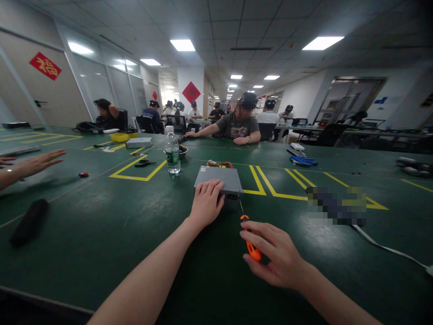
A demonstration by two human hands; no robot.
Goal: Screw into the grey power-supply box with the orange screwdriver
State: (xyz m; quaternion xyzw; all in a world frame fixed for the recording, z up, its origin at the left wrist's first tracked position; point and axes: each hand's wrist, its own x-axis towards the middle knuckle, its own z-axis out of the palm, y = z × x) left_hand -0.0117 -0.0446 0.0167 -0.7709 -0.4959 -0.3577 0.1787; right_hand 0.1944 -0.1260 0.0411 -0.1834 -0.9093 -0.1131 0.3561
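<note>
A grey metal computer power supply unit (219, 175) lies on the green table in front of me, with a bundle of coloured cables (219, 164) at its far side. My left hand (207, 203) grips its near left edge, fingers over the top and thumb by the front face. In the fingers of my right hand (274, 253) is a screwdriver (252, 249) with an orange and black handle. Its thin shaft points up at the unit's near right corner, beside the black socket (232, 197). Whether the tip sits in a screw is too small to tell.
A water bottle (172, 151) stands behind the unit to the left, before a metal bowl (183, 152). Yellow tape (291, 197) marks the table. Farther right lie blue gloves (303, 160). A person (241, 122) sits opposite; another person's hand (43, 160) reaches in from the left.
</note>
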